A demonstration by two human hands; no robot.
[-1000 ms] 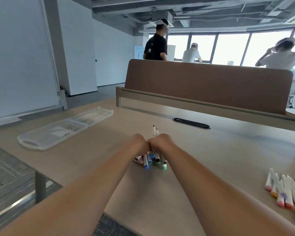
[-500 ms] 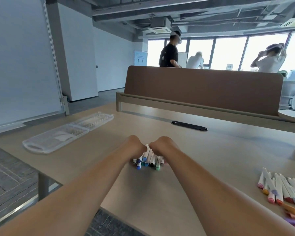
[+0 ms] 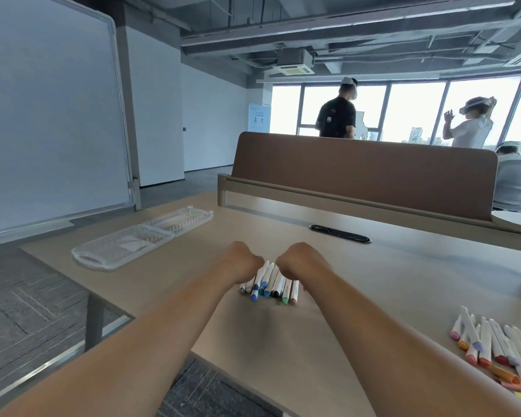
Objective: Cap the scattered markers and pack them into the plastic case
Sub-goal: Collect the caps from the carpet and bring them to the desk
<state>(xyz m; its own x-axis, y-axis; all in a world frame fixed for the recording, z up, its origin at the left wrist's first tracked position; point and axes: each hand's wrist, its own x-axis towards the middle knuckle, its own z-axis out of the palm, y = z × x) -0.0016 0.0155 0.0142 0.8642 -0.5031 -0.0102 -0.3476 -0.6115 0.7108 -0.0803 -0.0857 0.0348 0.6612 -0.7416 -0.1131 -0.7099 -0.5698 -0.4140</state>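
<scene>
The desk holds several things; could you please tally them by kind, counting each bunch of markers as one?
Marker bunches: 2, the centre marker bunch and the right marker bunch
Plastic case: 1
Cable slot: 1
Total: 4

Big whiteboard [image 3: 51, 121] off left, brown divider [image 3: 364, 173] along the desk [image 3: 403, 281] behind a black cable slot [image 3: 340, 233], plus a person in black [image 3: 337, 117] and one in white [image 3: 471, 130] wearing what look like headsets.
</scene>
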